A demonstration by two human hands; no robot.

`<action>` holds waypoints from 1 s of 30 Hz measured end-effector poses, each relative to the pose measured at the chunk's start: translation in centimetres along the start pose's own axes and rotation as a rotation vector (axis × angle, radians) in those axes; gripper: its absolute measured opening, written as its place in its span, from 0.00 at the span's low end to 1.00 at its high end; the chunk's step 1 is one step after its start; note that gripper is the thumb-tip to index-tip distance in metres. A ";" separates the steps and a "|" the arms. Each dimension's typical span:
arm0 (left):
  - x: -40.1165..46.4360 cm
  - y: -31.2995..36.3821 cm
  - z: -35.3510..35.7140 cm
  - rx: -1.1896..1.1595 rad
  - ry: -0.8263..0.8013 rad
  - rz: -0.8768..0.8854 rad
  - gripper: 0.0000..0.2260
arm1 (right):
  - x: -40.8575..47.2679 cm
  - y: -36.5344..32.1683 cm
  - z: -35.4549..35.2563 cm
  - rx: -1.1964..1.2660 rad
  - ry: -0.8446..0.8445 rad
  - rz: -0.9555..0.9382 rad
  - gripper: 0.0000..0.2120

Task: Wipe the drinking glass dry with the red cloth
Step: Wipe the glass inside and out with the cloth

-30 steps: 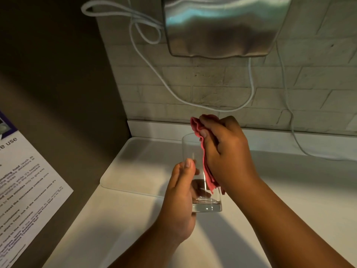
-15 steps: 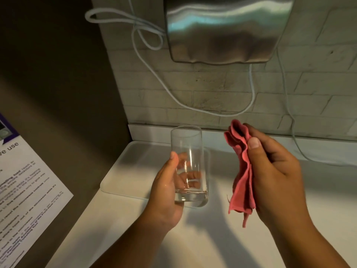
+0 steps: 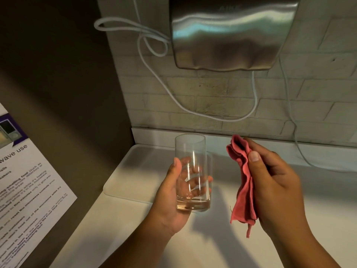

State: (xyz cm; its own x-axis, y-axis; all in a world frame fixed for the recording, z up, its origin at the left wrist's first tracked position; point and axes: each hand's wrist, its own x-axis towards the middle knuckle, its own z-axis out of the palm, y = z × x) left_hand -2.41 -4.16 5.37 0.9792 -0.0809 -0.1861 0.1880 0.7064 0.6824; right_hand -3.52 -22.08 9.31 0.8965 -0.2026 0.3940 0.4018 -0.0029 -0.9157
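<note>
Head view, read from left to right with the drinking glass (image 3: 190, 172) as landmark. Far to the left of the glass, a printed notice (image 3: 29, 190) lies slanted against a dark wall panel. The left hand (image 3: 173, 192) is curled around the lower half of the glass, thumb on the near side and fingers seen through the far wall, and holds it upright and clear of the white counter (image 3: 135, 238). Behind and below the glass lies a shallow white tray (image 3: 135, 176). Just to the right of the glass, apart from it, the right hand (image 3: 270, 188) is loosely closed on the red cloth (image 3: 244, 182), thumb pressing a bunched fold against the fingers, the loose end hanging free below the palm. Above and to the right of the glass a steel wall unit (image 3: 229, 33) is mounted on the tiled wall, with white cables (image 3: 173, 97) looping beneath.

Step in hand, as judged: a pause between wipes, cloth and glass separated. Whether moisture remains on the glass cannot be told. The next move would call for bringing the bunched cloth back to the glass wall or into its open mouth, while the left hand steadies or turns the glass against the rubbing.
</note>
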 end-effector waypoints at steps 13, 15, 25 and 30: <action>-0.5 -0.9 0.6 0.120 -0.026 -0.035 0.30 | -4.4 0.2 3.8 -0.615 -0.273 -0.455 0.20; -0.4 -1.4 0.0 0.103 -0.079 -0.051 0.26 | -4.1 0.1 4.2 -0.738 -0.342 -0.521 0.18; -0.4 -2.1 -0.6 0.187 -0.108 -0.012 0.23 | 0.4 -0.6 4.8 -0.711 -0.100 -0.434 0.17; -0.2 -1.6 -0.1 0.146 -0.008 0.023 0.24 | -1.0 0.5 4.3 -0.530 -0.051 -0.327 0.18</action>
State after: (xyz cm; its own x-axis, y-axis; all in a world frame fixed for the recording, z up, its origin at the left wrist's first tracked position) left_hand -2.92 -5.16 4.25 0.9838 -0.0720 -0.1640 0.1741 0.5987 0.7818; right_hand -3.38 -17.66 8.80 0.7558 -0.0620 0.6518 0.5213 -0.5453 -0.6564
